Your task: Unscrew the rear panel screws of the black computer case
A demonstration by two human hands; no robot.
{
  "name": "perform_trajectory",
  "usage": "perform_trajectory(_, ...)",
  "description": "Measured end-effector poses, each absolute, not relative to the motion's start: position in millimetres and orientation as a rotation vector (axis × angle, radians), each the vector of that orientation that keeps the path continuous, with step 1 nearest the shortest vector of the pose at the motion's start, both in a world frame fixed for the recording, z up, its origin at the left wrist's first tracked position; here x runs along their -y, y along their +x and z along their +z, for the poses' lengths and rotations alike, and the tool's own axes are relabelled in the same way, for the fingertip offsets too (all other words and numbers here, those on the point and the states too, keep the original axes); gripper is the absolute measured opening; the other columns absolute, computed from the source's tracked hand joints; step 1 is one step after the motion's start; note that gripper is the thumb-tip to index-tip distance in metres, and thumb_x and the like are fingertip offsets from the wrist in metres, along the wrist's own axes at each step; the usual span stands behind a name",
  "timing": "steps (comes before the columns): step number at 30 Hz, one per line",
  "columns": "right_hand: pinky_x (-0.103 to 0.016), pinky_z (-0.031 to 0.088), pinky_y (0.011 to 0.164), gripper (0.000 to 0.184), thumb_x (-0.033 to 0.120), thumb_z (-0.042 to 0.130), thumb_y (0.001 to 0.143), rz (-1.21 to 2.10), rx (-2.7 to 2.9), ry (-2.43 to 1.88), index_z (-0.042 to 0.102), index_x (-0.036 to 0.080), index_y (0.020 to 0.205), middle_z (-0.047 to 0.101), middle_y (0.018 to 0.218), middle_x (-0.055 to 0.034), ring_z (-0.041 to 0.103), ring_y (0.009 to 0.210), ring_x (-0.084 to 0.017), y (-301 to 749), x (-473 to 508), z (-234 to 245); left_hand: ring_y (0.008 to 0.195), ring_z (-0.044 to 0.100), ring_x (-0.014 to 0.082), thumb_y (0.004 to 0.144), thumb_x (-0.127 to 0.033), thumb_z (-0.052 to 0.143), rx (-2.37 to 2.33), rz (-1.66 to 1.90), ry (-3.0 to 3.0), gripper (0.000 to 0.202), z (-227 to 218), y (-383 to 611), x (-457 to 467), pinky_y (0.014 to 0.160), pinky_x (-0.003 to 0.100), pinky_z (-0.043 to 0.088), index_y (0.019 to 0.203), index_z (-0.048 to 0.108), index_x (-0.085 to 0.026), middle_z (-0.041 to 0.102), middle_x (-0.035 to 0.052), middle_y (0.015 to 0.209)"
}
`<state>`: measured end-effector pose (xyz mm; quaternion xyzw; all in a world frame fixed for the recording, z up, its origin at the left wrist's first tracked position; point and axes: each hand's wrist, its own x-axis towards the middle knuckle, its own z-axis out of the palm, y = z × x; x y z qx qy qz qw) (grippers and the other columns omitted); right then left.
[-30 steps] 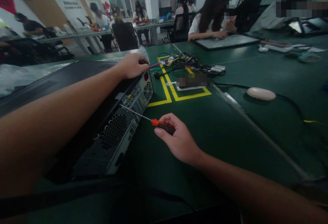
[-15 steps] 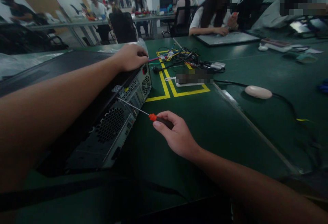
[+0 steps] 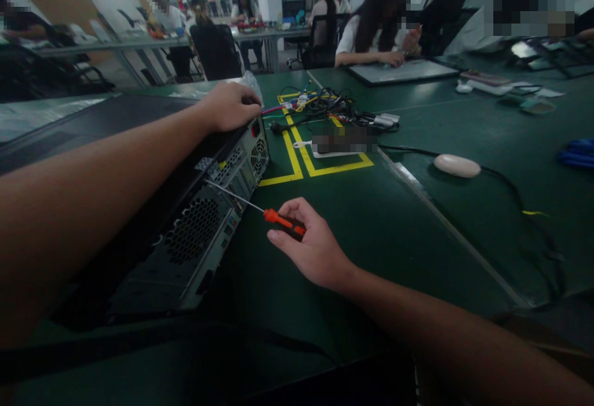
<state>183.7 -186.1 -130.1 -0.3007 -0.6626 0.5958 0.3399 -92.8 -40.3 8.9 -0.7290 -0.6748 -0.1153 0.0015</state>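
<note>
A black desktop computer case [image 3: 139, 164] lies on its side on the green table, its grey perforated rear panel [image 3: 199, 233] facing me. My left hand [image 3: 227, 106] rests closed over the case's top far corner. My right hand [image 3: 309, 245] grips a screwdriver [image 3: 273, 215] with an orange and black handle. Its thin metal shaft points left, and the tip touches the rear panel near the upper edge.
A tangle of cables [image 3: 329, 109] and a white power strip [image 3: 338, 146] lie inside yellow floor tape [image 3: 297, 164] behind the case. A white mouse [image 3: 457, 165] with a dark cord sits to the right. Other people sit at the tables beyond.
The view has drifted slightly, so everything sits a little to the left. My right hand has rolled the screwdriver handle a bit; both hands stay in place on the case and tool.
</note>
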Motion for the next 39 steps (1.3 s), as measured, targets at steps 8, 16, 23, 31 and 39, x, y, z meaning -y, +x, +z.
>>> perform_trajectory(8,-0.04,0.052,0.087,0.023,0.031,0.082,0.098,1.509,1.736,-0.753,0.064,0.028,0.111,0.071,0.096,0.0026,0.066,0.089,-0.022,182.0,183.5,-134.0,0.139,0.075,0.0333,0.107,-0.043,0.055,2.097,-0.343,-2.301,0.065,9.0,-92.3,40.4,0.126,0.044,0.054,0.149,0.086,-0.004,0.086,0.0193,0.15)
perform_trajectory(16,-0.039,0.053,0.089,0.023,0.031,0.083,0.1,1.521,1.738,-0.775,0.064,0.028,0.112,0.074,0.099,0.002,0.07,0.091,-0.022,182.1,184.4,-135.2,0.136,0.077,0.0328,0.105,-0.044,0.057,2.091,-0.377,-2.293,0.065,5.0,-97.2,35.2,0.125,0.046,0.055,0.148,0.088,-0.007,0.087,0.0181,0.149)
perform_trajectory(23,-0.039,0.053,0.088,0.024,0.034,0.084,0.1,1.539,1.735,-0.761,0.063,0.028,0.11,0.074,0.099,0.0016,0.069,0.091,-0.022,182.0,184.3,-133.3,0.138,0.077,0.0338,0.104,-0.044,0.056,2.083,-0.363,-2.288,0.064,3.9,-98.6,33.3,0.124,0.045,0.056,0.147,0.088,-0.009,0.087,0.017,0.148)
perform_trajectory(31,-0.039,0.053,0.09,0.023,0.033,0.083,0.1,1.556,1.722,-0.774,0.063,0.028,0.11,0.074,0.1,0.0013,0.069,0.093,-0.022,182.9,186.1,-130.0,0.132,0.076,0.0326,0.103,-0.046,0.06,2.091,-0.381,-2.313,0.063,5.7,-98.1,34.9,0.124,0.045,0.055,0.146,0.088,-0.009,0.087,0.0182,0.152)
perform_trajectory(39,-0.039,0.052,0.087,0.023,0.033,0.084,0.1,1.567,1.715,-0.783,0.063,0.028,0.109,0.073,0.098,0.0016,0.067,0.09,-0.022,181.6,185.3,-130.5,0.134,0.076,0.0353,0.1,-0.046,0.061,2.118,-0.394,-2.296,0.066,5.5,-96.8,35.9,0.125,0.046,0.054,0.147,0.087,-0.009,0.086,0.0196,0.153)
